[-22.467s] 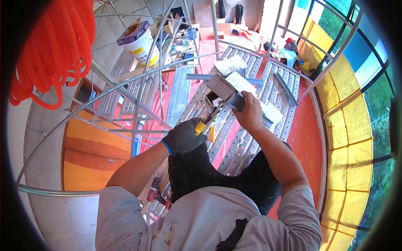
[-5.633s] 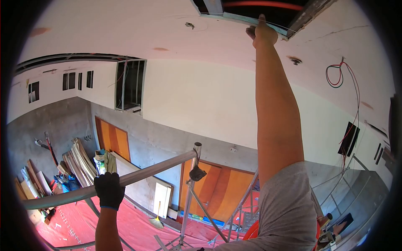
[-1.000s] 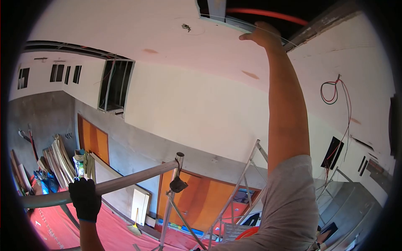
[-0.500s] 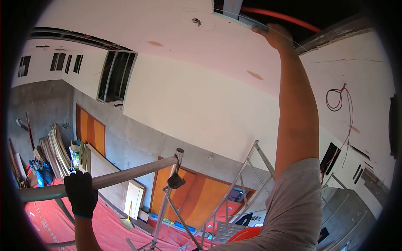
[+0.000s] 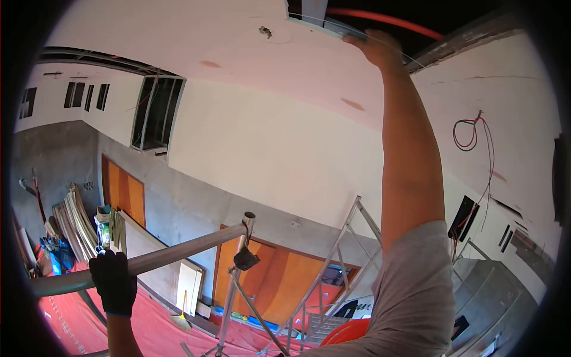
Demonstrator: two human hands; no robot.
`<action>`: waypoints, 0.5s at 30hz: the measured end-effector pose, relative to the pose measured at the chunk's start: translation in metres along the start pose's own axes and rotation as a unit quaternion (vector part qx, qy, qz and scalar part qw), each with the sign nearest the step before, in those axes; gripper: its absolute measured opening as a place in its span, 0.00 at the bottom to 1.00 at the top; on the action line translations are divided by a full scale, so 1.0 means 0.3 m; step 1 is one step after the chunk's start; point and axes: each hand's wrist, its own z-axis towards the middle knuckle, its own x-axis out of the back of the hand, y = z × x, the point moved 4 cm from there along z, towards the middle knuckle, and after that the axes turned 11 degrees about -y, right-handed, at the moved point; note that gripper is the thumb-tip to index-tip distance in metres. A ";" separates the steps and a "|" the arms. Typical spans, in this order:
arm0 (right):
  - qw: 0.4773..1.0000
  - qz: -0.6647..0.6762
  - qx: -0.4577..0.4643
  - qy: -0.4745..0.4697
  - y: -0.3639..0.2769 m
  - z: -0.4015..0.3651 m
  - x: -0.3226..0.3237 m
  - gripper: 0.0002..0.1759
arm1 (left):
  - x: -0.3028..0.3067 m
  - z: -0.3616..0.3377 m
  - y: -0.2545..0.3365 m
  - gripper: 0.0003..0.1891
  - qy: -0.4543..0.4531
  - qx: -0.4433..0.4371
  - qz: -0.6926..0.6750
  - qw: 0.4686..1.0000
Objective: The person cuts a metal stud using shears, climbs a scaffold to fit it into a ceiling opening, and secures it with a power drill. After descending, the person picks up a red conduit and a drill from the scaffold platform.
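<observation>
Our gloved left hand point(image 5: 113, 282) is wrapped round the metal rail point(image 5: 190, 247); we'd grip that firmly while our right hand point(image 5: 380, 49) is up at the edge of the ceiling opening point(image 5: 318, 27). Can't tell if it's pinching anything. Blue bag point(image 5: 57, 257) by the wall point(image 5: 56, 152): contents unclear.

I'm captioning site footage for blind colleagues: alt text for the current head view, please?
A bare right hand reaches up to the edge of a dark ceiling opening, while the black-gloved left hand grips a metal rail. Lower down are orange doors and red floor covering.
</observation>
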 end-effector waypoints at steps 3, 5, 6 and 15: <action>1.000 -0.001 -0.003 -0.023 -0.012 -0.004 0.011 0.55 | -0.026 -0.007 -0.013 0.18 -0.013 0.009 -0.016 1.000; 1.000 0.006 -0.007 -0.023 -0.016 -0.005 0.012 0.55 | -0.038 -0.009 -0.022 0.18 -0.020 0.006 -0.025 0.999; 1.000 0.009 -0.010 -0.023 -0.015 -0.004 0.015 0.55 | -0.038 -0.008 -0.025 0.18 -0.024 0.007 -0.022 0.999; 0.997 -0.021 0.001 -0.076 -0.006 0.003 0.015 0.64 | -0.002 0.011 -0.009 0.13 -0.019 0.006 -0.014 1.000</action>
